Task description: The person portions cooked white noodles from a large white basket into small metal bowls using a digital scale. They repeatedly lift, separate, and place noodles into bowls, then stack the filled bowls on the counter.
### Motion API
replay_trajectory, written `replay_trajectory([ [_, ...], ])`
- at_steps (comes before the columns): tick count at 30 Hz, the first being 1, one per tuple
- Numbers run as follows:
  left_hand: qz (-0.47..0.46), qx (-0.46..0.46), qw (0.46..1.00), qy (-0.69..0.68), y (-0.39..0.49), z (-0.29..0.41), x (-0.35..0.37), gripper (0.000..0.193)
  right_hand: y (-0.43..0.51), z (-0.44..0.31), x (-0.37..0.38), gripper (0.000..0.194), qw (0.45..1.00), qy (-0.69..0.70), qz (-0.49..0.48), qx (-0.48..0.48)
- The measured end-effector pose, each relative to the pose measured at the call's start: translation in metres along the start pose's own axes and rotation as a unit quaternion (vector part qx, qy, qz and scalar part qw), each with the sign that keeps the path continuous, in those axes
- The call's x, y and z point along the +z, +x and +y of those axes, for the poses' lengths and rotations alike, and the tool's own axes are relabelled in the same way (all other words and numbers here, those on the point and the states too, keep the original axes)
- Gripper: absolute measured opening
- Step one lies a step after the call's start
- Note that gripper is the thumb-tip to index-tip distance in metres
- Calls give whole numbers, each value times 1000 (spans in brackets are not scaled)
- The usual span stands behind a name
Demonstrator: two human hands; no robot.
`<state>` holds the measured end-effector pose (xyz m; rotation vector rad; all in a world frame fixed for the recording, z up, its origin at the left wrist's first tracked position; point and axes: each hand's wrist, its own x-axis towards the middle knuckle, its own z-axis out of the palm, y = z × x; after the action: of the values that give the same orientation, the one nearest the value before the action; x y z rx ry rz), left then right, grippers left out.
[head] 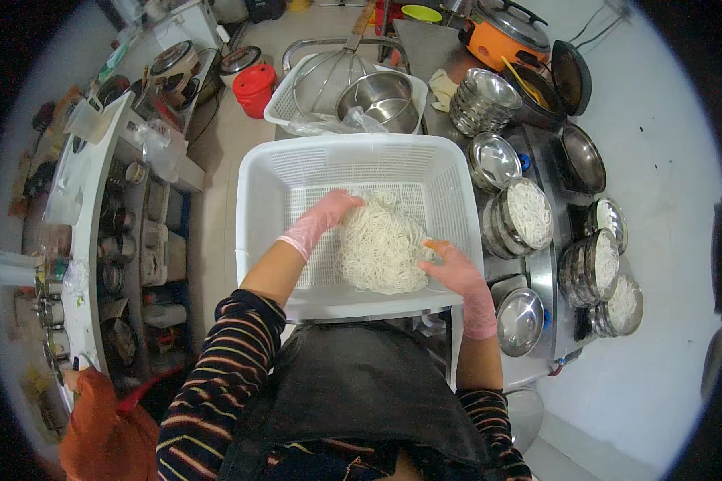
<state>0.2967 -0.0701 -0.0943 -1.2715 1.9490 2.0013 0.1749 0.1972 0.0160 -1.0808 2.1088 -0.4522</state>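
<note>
A large white perforated plastic basket [361,303] stands directly before me. Inside it lies a loose heap of thin white noodles [385,246], towards the basket's right and near side. My left hand [325,216], in a pink translucent glove, reaches over the heap's far left edge; its fingertips are partly hidden among the strands. On the right, my right hand [460,279] wears a matching glove. Its thumb and fingers are spread at the heap's right edge, with the fingertips touching or just beside the strands.
Stacked steel bowls, several topped with noodles [529,213], line the steel counter [541,270] at right. Beyond the basket, another white basket [283,99] holds a wire strainer [331,72] and a steel pot [376,99]. A person's orange sleeve [105,421] shows at lower left, by shelving [114,180].
</note>
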Motion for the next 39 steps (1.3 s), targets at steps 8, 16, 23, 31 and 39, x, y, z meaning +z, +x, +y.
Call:
replay_trajectory([
  [8, -13, 271, 952, -144, -110, 131, -24, 30, 24, -24, -10, 67, 988, 35, 129, -75],
  [16, 80, 331, 935, -101, -159, 171, -22, 24, 48, -68, 7, 38, 977, 161, 107, -92],
  [23, 171, 337, 904, -203, -161, 167, -50, 15, 16, -80, -42, 27, 923, 262, 259, -109],
  [31, 234, 418, 854, -203, -193, 197, -56, 15, -40, -111, -128, 25, 836, 316, 317, -316],
  [39, 149, 213, 966, -6, -107, 120, -77, 27, -17, -85, -102, 21, 892, 354, 263, -94],
])
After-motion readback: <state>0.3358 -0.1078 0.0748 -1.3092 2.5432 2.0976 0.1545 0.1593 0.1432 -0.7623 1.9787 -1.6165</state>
